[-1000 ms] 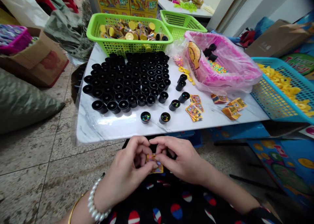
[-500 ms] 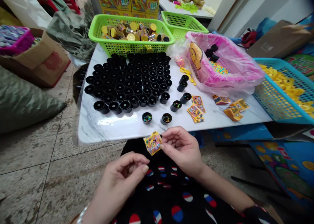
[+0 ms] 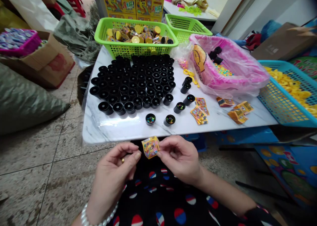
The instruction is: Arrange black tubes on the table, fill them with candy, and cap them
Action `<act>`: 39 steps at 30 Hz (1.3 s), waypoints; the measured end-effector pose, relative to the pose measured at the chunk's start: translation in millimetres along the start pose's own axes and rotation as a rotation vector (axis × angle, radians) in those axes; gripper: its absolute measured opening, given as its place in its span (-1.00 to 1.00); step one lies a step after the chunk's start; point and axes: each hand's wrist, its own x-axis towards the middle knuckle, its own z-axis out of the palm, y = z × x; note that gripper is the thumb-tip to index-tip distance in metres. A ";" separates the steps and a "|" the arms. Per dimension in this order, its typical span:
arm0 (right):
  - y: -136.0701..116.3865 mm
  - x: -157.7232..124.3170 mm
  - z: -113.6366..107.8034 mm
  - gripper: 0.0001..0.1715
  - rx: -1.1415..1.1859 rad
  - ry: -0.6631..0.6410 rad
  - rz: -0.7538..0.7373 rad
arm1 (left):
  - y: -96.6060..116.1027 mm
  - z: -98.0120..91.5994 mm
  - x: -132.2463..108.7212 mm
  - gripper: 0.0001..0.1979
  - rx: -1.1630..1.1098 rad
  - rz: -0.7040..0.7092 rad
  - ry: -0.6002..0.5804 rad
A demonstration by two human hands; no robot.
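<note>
Right hand [image 3: 179, 160]: fingers [image 3: 165, 147] closed on the right edge of a small printed yellow packet [image 3: 150, 147], gripping it.

Left hand [image 3: 114, 176]: fingers [image 3: 128, 152] loosely curled and open, holding nothing, just beside the packet's left edge; gold ring [image 3: 122, 160] on one finger, pearl bracelet [image 3: 97, 217] at the wrist.

Packet's place: lower middle of the frame, held up between both hands, over a black polka-dot garment [image 3: 158, 199] and just short of the surface's near edge.

Surface: white, marble-patterned [image 3: 116, 128], filling the frame's middle.

Nearest the hands: two open black canisters [image 3: 150, 119] showing colored candy, at the front edge; loose printed packets [image 3: 199, 115] to their right.

Beyond: rows of black canisters [image 3: 131, 84] at center; green plastic basket [image 3: 133, 49] of gold-topped canisters, upper middle; pink plastic bag [image 3: 230, 67] of candy, upper right; blue basket [image 3: 277, 110] of yellow pieces, far right.
</note>
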 end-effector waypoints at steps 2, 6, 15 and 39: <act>0.6 -0.2 0.4 -0.79 0.018 0.011 0.001 | 0.5 0.6 -0.7 -0.72 0.010 -0.029 -0.027; 0.2 0.0 1.6 -0.80 0.021 0.012 -0.012 | -0.8 1.3 -1.2 -0.71 0.026 -0.066 -0.049; 7.6 -1.7 4.0 -0.83 -0.009 -0.028 0.005 | -0.6 7.6 1.2 -0.76 -0.073 -0.055 -0.013; 13.0 14.6 -30.5 -0.76 -0.355 0.298 -0.132 | 3.9 6.9 17.5 -0.67 -0.218 -0.181 -0.022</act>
